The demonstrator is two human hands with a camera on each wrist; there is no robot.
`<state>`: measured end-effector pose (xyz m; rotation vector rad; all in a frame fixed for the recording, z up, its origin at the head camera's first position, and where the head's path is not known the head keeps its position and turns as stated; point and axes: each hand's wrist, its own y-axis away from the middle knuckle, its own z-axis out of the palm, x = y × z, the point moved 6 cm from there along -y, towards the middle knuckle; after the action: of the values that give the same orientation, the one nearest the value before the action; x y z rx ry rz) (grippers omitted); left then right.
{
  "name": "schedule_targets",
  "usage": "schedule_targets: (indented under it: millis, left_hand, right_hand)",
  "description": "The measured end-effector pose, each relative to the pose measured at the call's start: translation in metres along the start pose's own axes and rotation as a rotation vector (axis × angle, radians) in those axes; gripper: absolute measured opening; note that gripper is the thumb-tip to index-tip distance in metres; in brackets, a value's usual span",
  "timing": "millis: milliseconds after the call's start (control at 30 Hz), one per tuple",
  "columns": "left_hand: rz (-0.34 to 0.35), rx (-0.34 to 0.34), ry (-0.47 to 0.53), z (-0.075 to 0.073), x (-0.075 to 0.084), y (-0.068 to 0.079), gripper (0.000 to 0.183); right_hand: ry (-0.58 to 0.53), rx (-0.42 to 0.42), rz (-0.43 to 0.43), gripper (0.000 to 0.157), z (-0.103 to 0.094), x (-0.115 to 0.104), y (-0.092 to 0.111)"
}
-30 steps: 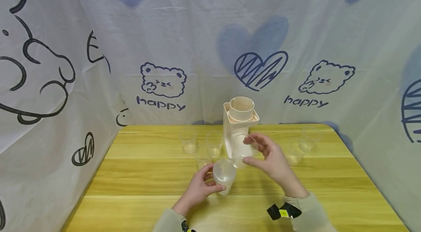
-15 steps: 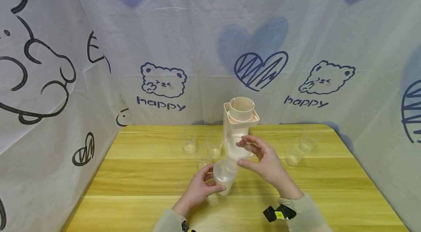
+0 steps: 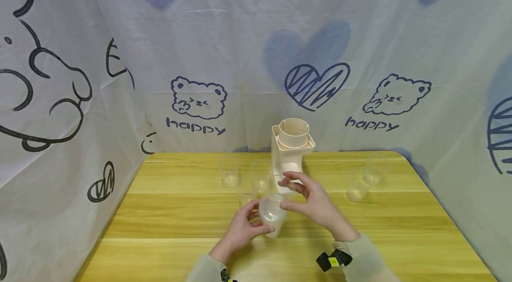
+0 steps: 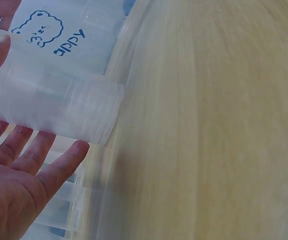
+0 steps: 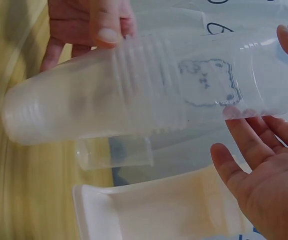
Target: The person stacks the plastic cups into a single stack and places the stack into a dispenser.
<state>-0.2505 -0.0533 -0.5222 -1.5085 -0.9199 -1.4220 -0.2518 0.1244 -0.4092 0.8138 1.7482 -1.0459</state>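
My left hand grips a stack of nested clear plastic cups, tilted with its open end away from me. Thumb and fingers lie on opposite sides of the stack in the left wrist view. My right hand holds a single clear plastic cup between thumb and fingertips, near its rim. That cup's narrow end overlaps the open end of the stack in the right wrist view, and the two line up. Just behind the hands stands a cream plastic cup dispenser with a round tube on top.
Clear cups stand left of the dispenser, among them a far cup, a cup beside the dispenser and a nearer cup. At right are another cup and a cup behind it. A printed curtain hangs behind the wooden table.
My right hand has moved left and toward me with the single cup, bringing it to the stack's open end. My left hand and the stack have stayed in place.
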Motion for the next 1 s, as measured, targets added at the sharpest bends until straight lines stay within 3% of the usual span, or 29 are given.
schedule_targets:
  millis: [333,667,1000]
  left_hand:
    - [-0.001,-0.005,-0.016,0.000,-0.003,-0.001,0.069]
    - [-0.001,-0.016,-0.010,-0.001,-0.003,-0.001,0.070]
    - [-0.003,-0.013,-0.006,0.000,-0.004,-0.001,0.070]
  right_hand:
    - [0.061,-0.026,0.067,0.065,0.002,0.016,0.000]
    - [0.158,-0.063,0.065,0.063,0.004,0.031,0.000]
    - [0.155,-0.073,0.080,0.063,0.006,0.040,0.002]
